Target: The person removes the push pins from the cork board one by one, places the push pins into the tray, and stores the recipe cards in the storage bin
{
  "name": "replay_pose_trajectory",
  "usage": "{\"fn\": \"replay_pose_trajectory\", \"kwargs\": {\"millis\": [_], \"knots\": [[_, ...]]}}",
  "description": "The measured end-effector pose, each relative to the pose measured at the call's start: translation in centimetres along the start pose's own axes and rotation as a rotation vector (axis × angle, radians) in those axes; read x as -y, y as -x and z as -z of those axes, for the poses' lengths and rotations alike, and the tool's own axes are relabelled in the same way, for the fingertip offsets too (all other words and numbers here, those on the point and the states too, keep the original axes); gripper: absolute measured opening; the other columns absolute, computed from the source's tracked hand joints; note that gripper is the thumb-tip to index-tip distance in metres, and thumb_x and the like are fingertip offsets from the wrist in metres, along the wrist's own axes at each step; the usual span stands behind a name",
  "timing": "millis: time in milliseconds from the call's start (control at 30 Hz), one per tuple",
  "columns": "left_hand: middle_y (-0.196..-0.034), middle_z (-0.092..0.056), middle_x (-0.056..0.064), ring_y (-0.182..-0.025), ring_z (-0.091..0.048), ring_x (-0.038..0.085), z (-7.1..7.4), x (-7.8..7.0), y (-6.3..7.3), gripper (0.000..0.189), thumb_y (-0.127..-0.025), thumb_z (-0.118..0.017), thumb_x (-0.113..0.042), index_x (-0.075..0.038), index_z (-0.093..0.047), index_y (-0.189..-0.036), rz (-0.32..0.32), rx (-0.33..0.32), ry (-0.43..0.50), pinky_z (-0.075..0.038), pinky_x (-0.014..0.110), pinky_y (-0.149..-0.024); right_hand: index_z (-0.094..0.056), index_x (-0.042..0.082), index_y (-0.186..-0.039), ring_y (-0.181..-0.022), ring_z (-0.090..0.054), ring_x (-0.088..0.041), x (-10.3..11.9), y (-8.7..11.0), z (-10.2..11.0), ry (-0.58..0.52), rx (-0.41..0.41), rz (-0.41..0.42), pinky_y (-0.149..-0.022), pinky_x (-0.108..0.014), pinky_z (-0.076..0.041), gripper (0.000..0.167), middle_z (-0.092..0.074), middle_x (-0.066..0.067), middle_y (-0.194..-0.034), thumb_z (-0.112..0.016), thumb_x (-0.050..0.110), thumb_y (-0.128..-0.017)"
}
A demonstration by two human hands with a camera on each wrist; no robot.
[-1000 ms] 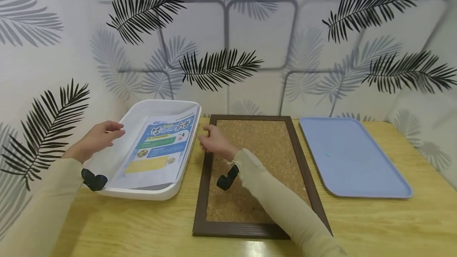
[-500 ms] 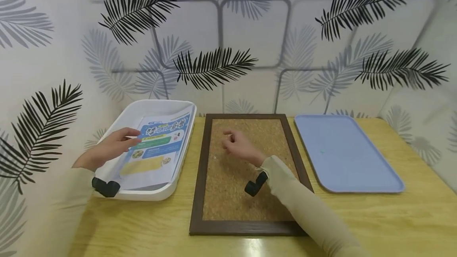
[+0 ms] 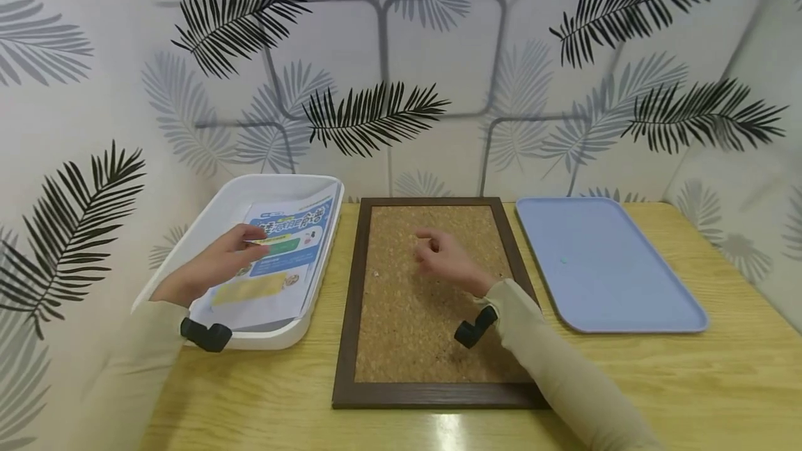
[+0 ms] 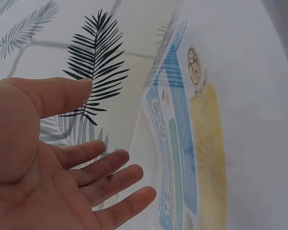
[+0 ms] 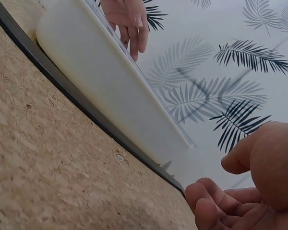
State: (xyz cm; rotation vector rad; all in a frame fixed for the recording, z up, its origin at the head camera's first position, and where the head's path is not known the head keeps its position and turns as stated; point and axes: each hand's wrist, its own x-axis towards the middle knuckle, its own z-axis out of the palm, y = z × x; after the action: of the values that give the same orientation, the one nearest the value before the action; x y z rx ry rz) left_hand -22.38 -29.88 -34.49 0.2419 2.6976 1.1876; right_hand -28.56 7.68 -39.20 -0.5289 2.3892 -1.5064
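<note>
My left hand [image 3: 216,264] hovers over the white bin [image 3: 287,337], fingers extended and thumb apart. Below it, inside the bin, lies a printed sheet [image 3: 301,246] in blue, green and yellow. The left wrist view shows that palm bare, with the sheet [image 4: 209,158] beyond the fingertips. My right hand [image 3: 450,262] is above the brown-framed corkboard [image 3: 401,339], its fingers loosely curled. In the right wrist view the thumb stands apart from the fingers and nothing shows between them. A small pale fleck [image 3: 376,273] marks the cork.
A flat light-blue tray [image 3: 614,277] lies on the wooden table [image 3: 250,395], right of the corkboard, with a tiny greenish spot on it. Behind the table stands a wall [image 3: 451,54] patterned with palm leaves. The bin's raised side [image 5: 101,81] runs along the corkboard's left.
My right hand has moved from the corkboard's left edge rightward over its middle. My left hand has shifted right, farther over the sheet. The view has turned slightly right.
</note>
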Motion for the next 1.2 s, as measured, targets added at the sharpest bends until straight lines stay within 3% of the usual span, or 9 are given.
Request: {"fn": "replay_pose_trajectory", "kwargs": {"millis": [167,400,600,767,1000,1200], "knots": [[-0.148,-0.031,0.028,-0.134,-0.034,0.044,-0.9,-0.6,-0.2,0.060,-0.101,-0.048,-0.031,0.006,-0.028,-0.143,-0.017,0.014,0.017,-0.037,0.056,-0.102,-0.039,0.003,-0.146,-0.088,-0.064,-0.024,-0.3,0.7,0.7,0.019,-0.021,-0.015,-0.073,-0.030,-0.055,0.048,-0.064,-0.022,-0.108,-0.044,0.020,-0.101],[-0.148,-0.030,0.028,-0.136,-0.030,0.045,-2.6,-1.1,-0.8,0.060,-0.100,-0.050,-0.028,0.005,-0.026,-0.143,-0.026,-0.001,0.003,-0.037,0.059,-0.104,-0.039,-0.004,-0.143,-0.073,-0.055,-0.018,-1.1,2.0,1.8,0.022,-0.033,0.044,-0.065,-0.027,-0.048,0.047,-0.058,-0.016,-0.088,-0.046,0.013,-0.099],[-0.146,-0.031,0.031,-0.134,-0.032,0.049,-3.8,-1.7,-1.1,0.061,-0.099,-0.053,-0.019,0.009,-0.022,-0.143,-0.122,-0.069,-0.024,-0.033,0.061,-0.106,-0.040,-0.009,-0.139,-0.078,-0.059,-0.023,-1.5,2.8,2.4,0.049,-0.063,0.062,-0.067,-0.027,-0.051,0.046,-0.057,-0.015,-0.085,-0.049,0.011,-0.099],[-0.147,-0.031,0.031,-0.135,-0.032,0.048,-4.7,-2.2,-1.3,0.062,-0.098,-0.054,-0.018,0.009,-0.022,-0.144,-0.170,-0.095,-0.050,-0.030,0.063,-0.107,-0.043,-0.009,-0.138,-0.071,-0.056,-0.016,-2.0,3.0,2.8,0.119,-0.116,0.085,-0.062,-0.025,-0.048,0.044,-0.057,-0.011,-0.080,-0.050,0.010,-0.098],[-0.148,-0.032,0.032,-0.136,-0.033,0.049,-5.7,-2.4,-1.0,0.069,-0.097,-0.056,-0.023,0.008,-0.021,-0.146,-0.163,-0.104,-0.153,-0.029,0.062,-0.108,-0.043,-0.009,-0.137,-0.076,-0.061,-0.022,-3.0,3.4,3.3,0.174,-0.137,0.090,-0.063,-0.027,-0.050,0.043,-0.060,-0.023,-0.102,-0.050,0.009,-0.098],[-0.151,-0.026,0.032,-0.138,-0.027,0.050,-6.5,-2.6,-0.9,0.078,-0.098,-0.055,-0.029,0.010,-0.010,-0.148,-0.215,-0.074,-0.171,-0.028,0.063,-0.108,-0.044,-0.004,-0.138,-0.090,-0.062,-0.025,-3.3,4.0,3.6,0.258,-0.157,0.071,-0.071,-0.032,-0.052,0.044,-0.060,-0.019,-0.112,-0.053,0.013,-0.098]]}}
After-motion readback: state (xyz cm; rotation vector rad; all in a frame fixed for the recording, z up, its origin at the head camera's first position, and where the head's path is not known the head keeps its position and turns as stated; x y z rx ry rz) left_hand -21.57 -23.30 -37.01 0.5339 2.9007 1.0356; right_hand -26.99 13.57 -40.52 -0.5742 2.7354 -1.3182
